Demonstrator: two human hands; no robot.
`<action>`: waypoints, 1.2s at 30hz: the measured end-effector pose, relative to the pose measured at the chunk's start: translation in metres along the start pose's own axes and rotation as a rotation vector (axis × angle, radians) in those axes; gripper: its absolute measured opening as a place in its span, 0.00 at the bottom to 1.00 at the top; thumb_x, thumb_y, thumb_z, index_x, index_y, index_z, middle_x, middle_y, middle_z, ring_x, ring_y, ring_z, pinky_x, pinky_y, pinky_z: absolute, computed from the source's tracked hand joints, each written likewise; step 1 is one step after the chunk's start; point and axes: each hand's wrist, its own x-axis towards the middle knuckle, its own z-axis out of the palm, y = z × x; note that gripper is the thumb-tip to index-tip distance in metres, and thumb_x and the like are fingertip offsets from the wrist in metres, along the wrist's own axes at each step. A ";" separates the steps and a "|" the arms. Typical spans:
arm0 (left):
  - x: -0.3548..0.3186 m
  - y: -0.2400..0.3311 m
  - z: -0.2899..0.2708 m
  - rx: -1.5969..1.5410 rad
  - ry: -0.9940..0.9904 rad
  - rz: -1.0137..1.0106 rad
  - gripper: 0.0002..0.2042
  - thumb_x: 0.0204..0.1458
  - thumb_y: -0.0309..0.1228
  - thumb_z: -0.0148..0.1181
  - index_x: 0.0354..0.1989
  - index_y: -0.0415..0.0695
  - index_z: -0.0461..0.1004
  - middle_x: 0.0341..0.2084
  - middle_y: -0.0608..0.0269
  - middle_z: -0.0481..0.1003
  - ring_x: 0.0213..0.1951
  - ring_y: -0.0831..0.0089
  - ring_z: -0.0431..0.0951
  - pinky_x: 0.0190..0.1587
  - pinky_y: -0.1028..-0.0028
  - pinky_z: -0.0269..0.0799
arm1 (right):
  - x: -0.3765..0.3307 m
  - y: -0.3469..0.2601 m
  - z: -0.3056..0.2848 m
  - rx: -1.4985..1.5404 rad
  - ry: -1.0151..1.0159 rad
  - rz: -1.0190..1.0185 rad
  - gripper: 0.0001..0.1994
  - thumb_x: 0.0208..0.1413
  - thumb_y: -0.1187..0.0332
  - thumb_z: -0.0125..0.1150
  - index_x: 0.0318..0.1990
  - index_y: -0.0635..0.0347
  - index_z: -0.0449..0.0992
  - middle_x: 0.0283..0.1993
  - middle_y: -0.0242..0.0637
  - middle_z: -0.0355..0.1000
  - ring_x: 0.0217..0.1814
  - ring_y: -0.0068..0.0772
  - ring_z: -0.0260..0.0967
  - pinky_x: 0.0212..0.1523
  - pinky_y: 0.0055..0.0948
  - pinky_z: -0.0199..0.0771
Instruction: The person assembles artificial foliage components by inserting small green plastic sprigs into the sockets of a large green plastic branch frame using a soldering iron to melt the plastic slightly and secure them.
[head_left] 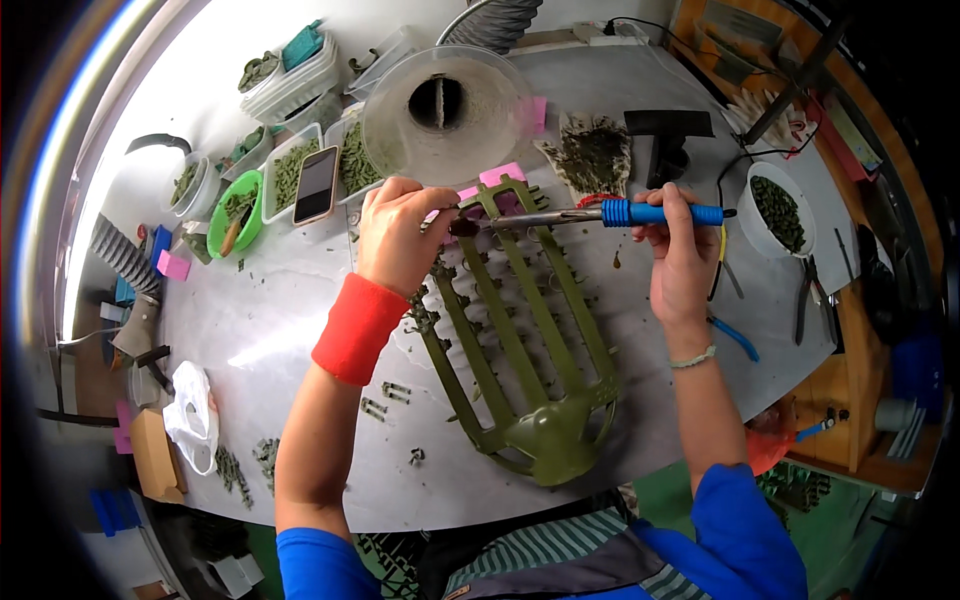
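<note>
- One olive-green plastic frame is lying flat mid-bench, its ribs fanning away from a rounded hub at the near edge of the bench; about five long ribs are showing.
- Left hand is resting at the frame's far-left corner, grip pinched shut on a small dark piece just by the iron's tip; what the piece is cannot be told.
- Right hand is hovering over the frame's far-right side, grip wrapped tight round the blue handle of one soldering iron, metal shaft pointing left across the ribs.
- One red wristband is sitting on the left forearm, left of the frame.
- One clear round funnel-like hood is standing beyond the frame.
- One phone is lying on trays of green parts, far-left of the frame; one green bowl is sitting further left.
- One white bowl of dark green parts is sitting right of the frame.
- Pink square pads: one touching the frame's far end, another well left.
- Open grey bench is showing left of the frame; small loose green clips are scattered there.
</note>
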 end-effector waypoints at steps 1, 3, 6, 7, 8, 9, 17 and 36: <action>0.000 -0.001 0.000 -0.012 -0.003 0.001 0.08 0.42 0.27 0.66 0.33 0.49 0.80 0.28 0.66 0.76 0.36 0.67 0.74 0.45 0.68 0.67 | 0.000 0.001 0.000 -0.002 0.001 -0.004 0.11 0.61 0.64 0.56 0.35 0.64 0.75 0.35 0.41 0.75 0.28 0.23 0.69 0.32 0.23 0.72; 0.002 0.000 -0.001 -0.027 -0.007 0.004 0.08 0.42 0.26 0.66 0.33 0.49 0.80 0.28 0.66 0.76 0.36 0.67 0.74 0.44 0.68 0.67 | 0.000 0.003 0.000 -0.005 0.004 -0.008 0.11 0.61 0.64 0.56 0.35 0.64 0.75 0.35 0.41 0.75 0.28 0.23 0.69 0.31 0.23 0.72; 0.003 0.001 -0.004 -0.017 -0.025 0.007 0.09 0.42 0.26 0.67 0.34 0.49 0.80 0.28 0.64 0.76 0.36 0.65 0.74 0.43 0.68 0.69 | 0.000 0.006 -0.001 0.015 -0.010 -0.019 0.11 0.61 0.65 0.56 0.34 0.65 0.74 0.35 0.41 0.75 0.28 0.23 0.69 0.31 0.23 0.71; 0.003 0.000 -0.005 -0.029 -0.026 0.002 0.09 0.42 0.26 0.67 0.34 0.49 0.80 0.29 0.64 0.76 0.36 0.65 0.74 0.43 0.68 0.69 | 0.000 0.006 -0.002 0.014 -0.012 -0.024 0.11 0.61 0.64 0.56 0.34 0.64 0.74 0.35 0.41 0.75 0.28 0.23 0.69 0.31 0.23 0.71; 0.002 0.000 -0.005 -0.037 -0.028 -0.005 0.09 0.42 0.25 0.66 0.34 0.49 0.80 0.29 0.63 0.76 0.36 0.64 0.74 0.42 0.68 0.69 | -0.001 0.007 -0.003 0.015 -0.016 -0.027 0.11 0.61 0.64 0.56 0.34 0.64 0.74 0.35 0.41 0.75 0.27 0.23 0.68 0.31 0.23 0.70; 0.002 -0.001 -0.006 -0.035 -0.029 -0.006 0.09 0.42 0.25 0.66 0.34 0.49 0.80 0.29 0.63 0.76 0.36 0.64 0.74 0.42 0.68 0.69 | -0.001 0.007 -0.003 0.018 -0.017 -0.026 0.11 0.61 0.64 0.56 0.34 0.64 0.74 0.35 0.41 0.75 0.27 0.23 0.68 0.31 0.23 0.70; 0.007 0.003 -0.010 -0.073 -0.070 0.001 0.09 0.42 0.25 0.66 0.34 0.47 0.80 0.31 0.61 0.76 0.36 0.63 0.75 0.42 0.68 0.71 | -0.001 0.006 -0.005 0.019 -0.003 -0.017 0.11 0.61 0.65 0.56 0.34 0.64 0.75 0.34 0.41 0.75 0.28 0.23 0.69 0.31 0.23 0.71; 0.008 0.001 -0.007 -0.086 -0.113 -0.022 0.09 0.43 0.24 0.66 0.35 0.46 0.80 0.30 0.61 0.77 0.36 0.64 0.76 0.41 0.69 0.72 | 0.001 0.007 -0.002 0.029 -0.003 -0.044 0.10 0.61 0.65 0.56 0.34 0.65 0.75 0.35 0.42 0.75 0.27 0.24 0.69 0.31 0.23 0.70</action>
